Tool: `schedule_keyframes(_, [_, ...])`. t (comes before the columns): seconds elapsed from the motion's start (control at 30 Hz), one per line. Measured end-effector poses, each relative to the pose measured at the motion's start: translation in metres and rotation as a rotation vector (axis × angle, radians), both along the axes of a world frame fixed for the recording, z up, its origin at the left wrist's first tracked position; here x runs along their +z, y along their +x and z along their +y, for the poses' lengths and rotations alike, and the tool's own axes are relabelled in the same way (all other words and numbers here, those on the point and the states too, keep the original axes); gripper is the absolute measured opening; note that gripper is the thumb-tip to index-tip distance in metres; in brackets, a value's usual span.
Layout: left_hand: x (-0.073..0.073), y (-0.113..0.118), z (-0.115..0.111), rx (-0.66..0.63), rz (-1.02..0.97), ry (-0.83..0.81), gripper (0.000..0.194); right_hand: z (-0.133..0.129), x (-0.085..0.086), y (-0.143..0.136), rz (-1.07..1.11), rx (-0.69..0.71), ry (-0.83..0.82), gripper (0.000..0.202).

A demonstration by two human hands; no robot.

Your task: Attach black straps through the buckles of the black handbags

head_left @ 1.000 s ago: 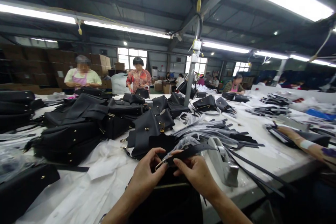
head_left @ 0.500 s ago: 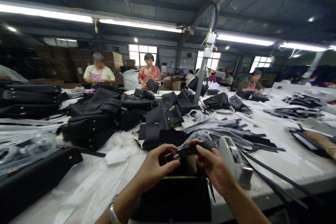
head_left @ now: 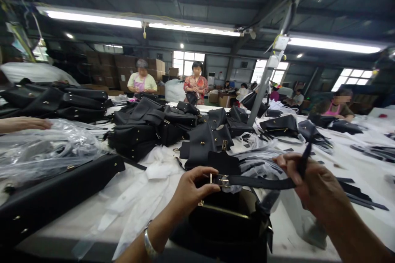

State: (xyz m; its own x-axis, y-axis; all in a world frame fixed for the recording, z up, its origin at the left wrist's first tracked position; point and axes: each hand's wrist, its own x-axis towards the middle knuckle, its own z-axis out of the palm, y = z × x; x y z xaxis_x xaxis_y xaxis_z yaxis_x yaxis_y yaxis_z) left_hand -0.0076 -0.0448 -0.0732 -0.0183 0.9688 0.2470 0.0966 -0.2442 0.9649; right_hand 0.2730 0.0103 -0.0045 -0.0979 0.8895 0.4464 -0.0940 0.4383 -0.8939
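The left hand (head_left: 193, 191) pinches the small gold metal buckle (head_left: 222, 180) at one end of a narrow black leather strap (head_left: 259, 182), thumb and forefinger closed on it. The right hand (head_left: 311, 183) grips the strap's other end, fingers curled round it – the strap runs taut and level between them, just above an open black leather handbag (head_left: 228, 224) at the near edge of the white-covered worktable (head_left: 92, 213). A heap of finished black handbags (head_left: 145, 129) lies beyond (another person's hand (head_left: 29, 123) rests at far left)
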Motion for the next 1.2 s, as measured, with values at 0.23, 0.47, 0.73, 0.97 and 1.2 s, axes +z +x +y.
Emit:
schedule_keyframes(0.23, [-0.004, 0.001, -0.001, 0.028, -0.126, 0.049, 0.028, -0.010, 0.022, -0.009, -0.815, 0.210, -0.089, 0.038])
schedule_keyframes(0.47, [-0.009, 0.003, 0.001, 0.027, -0.144, 0.041, 0.033, -0.006, 0.023, -0.012, -0.779, 0.288, -0.259, 0.034])
schedule_keyframes(0.73, [-0.004, 0.004, -0.002, 0.043, -0.120, 0.065, 0.028, -0.007, 0.031, -0.028, -0.802, 0.242, -0.241, 0.035])
schedule_keyframes(0.97, [-0.004, 0.000, -0.003, 0.104, -0.058, 0.056, 0.028, -0.007, 0.040, -0.043, -0.895, 0.264, 0.023, 0.034])
schedule_keyframes(1.2, [-0.006, 0.000, -0.008, 0.104, -0.104, 0.082, 0.028, -0.002, 0.044, -0.046, -0.964, 0.463, -0.028, 0.042])
